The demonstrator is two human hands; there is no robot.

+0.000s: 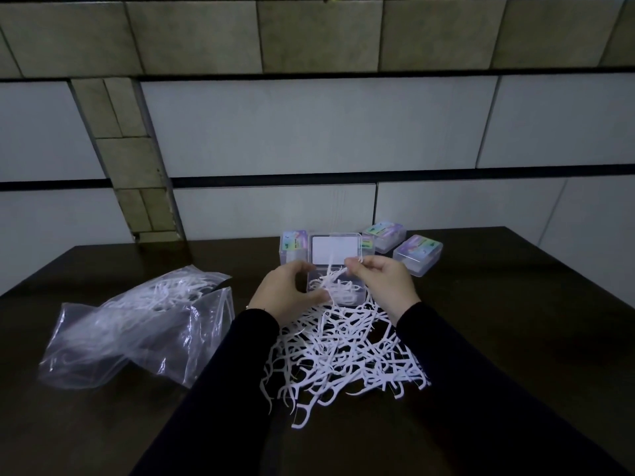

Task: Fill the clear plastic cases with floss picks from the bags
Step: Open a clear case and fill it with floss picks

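- Centrally, an open clear case (335,269) stands on the dark worktop (515,321); its lid is raised at the far side, with a white card showing through it, and a few white picks lie in its tray.
- Left hand (287,292) is at the near-left corner of the open clear case, fingers curled toward the tray; the thumb lies along the near edge, touching picks there. Whether it grips any pick I cannot tell.
- Right hand (381,280) is over the near-right part of that case, fingertips pinching a small bunch of floss picks (335,269) that dangle down into the tray.
- Both arms wear dark sleeves (446,372) reaching in from the near side.
- Just nearer than the open clear case, touching its near edge, a loose heap of floss picks (343,355) spreads across the worktop between the two sleeves.
- Well to the left of that case lies a crumpled clear plastic bag (137,324), its mouth open toward the case, with more white picks visible inside.
- Behind the case, partly hidden by the lid, stands a closed case with a coloured label (292,247).
- Behind and to the right of the open case sit two more closed labelled cases (385,235), (417,254), near each other.
- Beyond them rises a tiled wall (309,132) with dark horizontal bands.
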